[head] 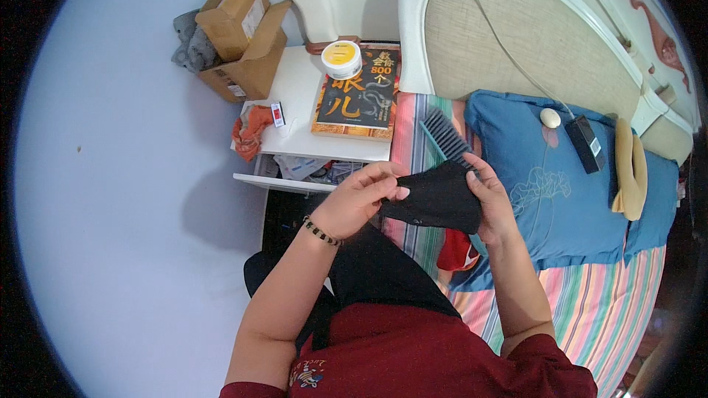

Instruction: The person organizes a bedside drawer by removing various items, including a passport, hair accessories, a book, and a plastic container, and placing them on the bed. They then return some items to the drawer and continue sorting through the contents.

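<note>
A black piece of fabric (434, 197) is stretched between my two hands; I cannot tell what garment it is. My left hand (368, 196) pinches its left end between thumb and fingers, and my right hand (490, 193) grips its right edge, thumb on top. Just beyond the cloth lies a bed brush (445, 132) with grey bristles and a light-blue body on the striped bed sheet. A red cloth item (458, 251) shows below the fabric, on the bed.
At the left, a white nightstand (298, 138) bears a thick book (354, 102), a round tub (342, 59), an orange cloth (253, 131) and cardboard boxes (246, 63). Its drawer (287, 181) stands open. A blue pillow (545, 193) with a black box (584, 143) lies right.
</note>
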Motion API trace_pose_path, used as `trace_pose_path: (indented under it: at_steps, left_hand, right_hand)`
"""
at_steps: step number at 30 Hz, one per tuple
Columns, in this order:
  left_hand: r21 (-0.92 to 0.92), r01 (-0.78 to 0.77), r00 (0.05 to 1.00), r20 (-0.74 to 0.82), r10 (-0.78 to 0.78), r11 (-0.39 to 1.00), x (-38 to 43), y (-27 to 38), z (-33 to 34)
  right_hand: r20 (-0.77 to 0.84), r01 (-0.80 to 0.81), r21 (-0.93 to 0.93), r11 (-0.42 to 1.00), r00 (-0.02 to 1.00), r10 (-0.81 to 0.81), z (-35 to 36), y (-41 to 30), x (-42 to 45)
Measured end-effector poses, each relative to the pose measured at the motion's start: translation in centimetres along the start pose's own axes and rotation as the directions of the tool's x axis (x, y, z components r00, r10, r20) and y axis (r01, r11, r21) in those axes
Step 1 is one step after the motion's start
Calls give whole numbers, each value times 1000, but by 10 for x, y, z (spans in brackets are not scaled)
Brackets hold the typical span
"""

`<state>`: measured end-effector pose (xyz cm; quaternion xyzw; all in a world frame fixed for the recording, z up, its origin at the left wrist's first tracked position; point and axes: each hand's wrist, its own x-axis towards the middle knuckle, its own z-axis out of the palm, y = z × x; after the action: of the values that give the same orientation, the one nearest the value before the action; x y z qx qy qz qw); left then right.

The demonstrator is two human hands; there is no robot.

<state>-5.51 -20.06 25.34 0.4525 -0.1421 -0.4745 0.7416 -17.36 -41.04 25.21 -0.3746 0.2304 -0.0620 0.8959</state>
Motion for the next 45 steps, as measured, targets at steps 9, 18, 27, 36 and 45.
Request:
trace_pose_path:
  at_steps: [9, 18, 27, 36, 45]
  left_hand:
    - [85, -202, 977, -59, 207, 976, 1, 16, 15]
    - [178, -148, 933, -300, 197, 973, 0, 19, 13]
    - [-123, 6, 991, -135, -23, 992, -1, 28, 45]
    - [54, -36, 996, -85, 40, 998, -3, 42, 57]
    - [-35, 2, 996, -84, -5, 999, -15, 51, 62]
  right_hand:
    - [-49, 0, -215, 977, 999, -10, -13, 19, 7]
    - [-28, 47, -319, 947, 998, -59, -13, 12, 3]
    - [456, 596, -657, 462, 802, -386, 26, 38, -14]
    - [379, 410, -358, 839, 885, -271, 23, 45, -5]
    - [532, 678, -731, 82, 641, -552, 43, 38, -11]
